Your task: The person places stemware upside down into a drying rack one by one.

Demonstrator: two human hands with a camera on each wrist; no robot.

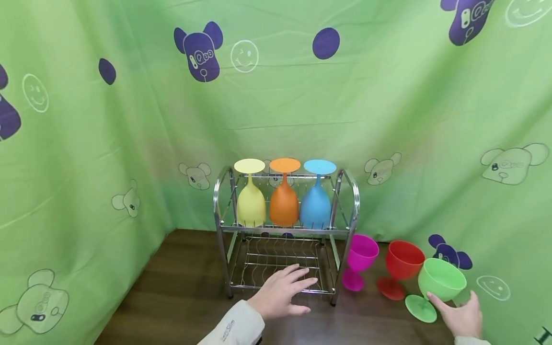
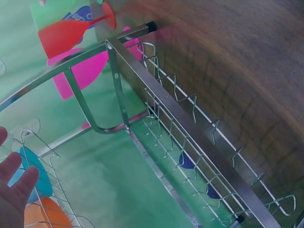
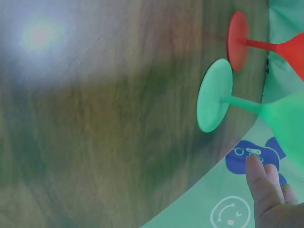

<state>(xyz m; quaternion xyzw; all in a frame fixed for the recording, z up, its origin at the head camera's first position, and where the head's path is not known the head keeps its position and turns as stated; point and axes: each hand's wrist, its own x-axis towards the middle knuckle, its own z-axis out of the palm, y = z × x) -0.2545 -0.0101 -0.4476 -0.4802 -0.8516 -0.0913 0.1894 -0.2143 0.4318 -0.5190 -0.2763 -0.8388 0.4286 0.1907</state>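
The right hand (image 1: 463,316) was held wide with its thumb at the bowl of the green cup (image 1: 442,282), contact unconfirmed, while the left hand (image 1: 282,294) was spread and held nothing. The green cup stood upright on the table (image 1: 181,287); an off-centre thumb push was judged liable to tip it into the red cup (image 1: 404,261) just beside it. Farther off, a jolt to the rack (image 1: 284,230) might have unseated the upturned yellow (image 1: 251,203), orange (image 1: 284,203) and blue cups (image 1: 316,206).

"Qee", as best it reads, on the round-eared purple heads (image 1: 202,53) printed on the green fabric curtain (image 1: 280,108); lettering on the off-white fabric sleeve (image 1: 241,323) too blurred.
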